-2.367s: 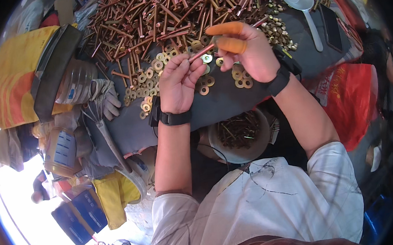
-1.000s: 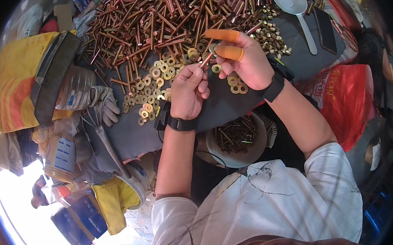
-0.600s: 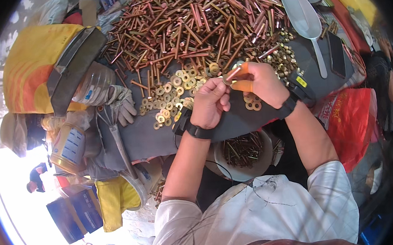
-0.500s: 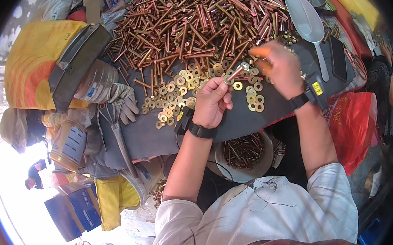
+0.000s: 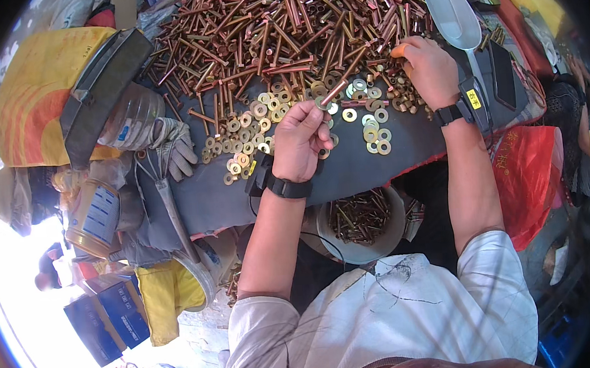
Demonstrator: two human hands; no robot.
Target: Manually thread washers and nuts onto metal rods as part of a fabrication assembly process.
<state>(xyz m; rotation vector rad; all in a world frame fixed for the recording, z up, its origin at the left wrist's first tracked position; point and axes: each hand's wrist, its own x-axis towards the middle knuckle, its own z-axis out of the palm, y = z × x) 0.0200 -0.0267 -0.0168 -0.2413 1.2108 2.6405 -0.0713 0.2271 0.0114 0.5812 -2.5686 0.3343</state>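
Observation:
My left hand (image 5: 299, 143) is closed around a long coppery bolt (image 5: 333, 92). The bolt slants up and to the right, with its head end near my thumb and a washer (image 5: 321, 104) there. My right hand (image 5: 432, 73) is at the right side of the pile, over small brass-coloured nuts (image 5: 404, 98). Orange covering (image 5: 400, 51) shows on its finger. Its visible fingers are bent and apart, and I see nothing held between them. Flat washers (image 5: 247, 136) lie scattered beside and left of my left hand, and several more (image 5: 376, 134) lie to its right.
A large heap of bolts (image 5: 277, 31) covers the far part of the grey-topped table (image 5: 242, 205). At the right are a scoop (image 5: 452, 16) and a dark phone (image 5: 502, 74). A glove (image 5: 180, 151) lies left. Below the near edge stands a bucket (image 5: 397, 228) of bolts.
My right hand has moved up slightly, to the nuts, and is no longer blurred. My left hand has shifted a little left and up in the picture, still holding the bolt.

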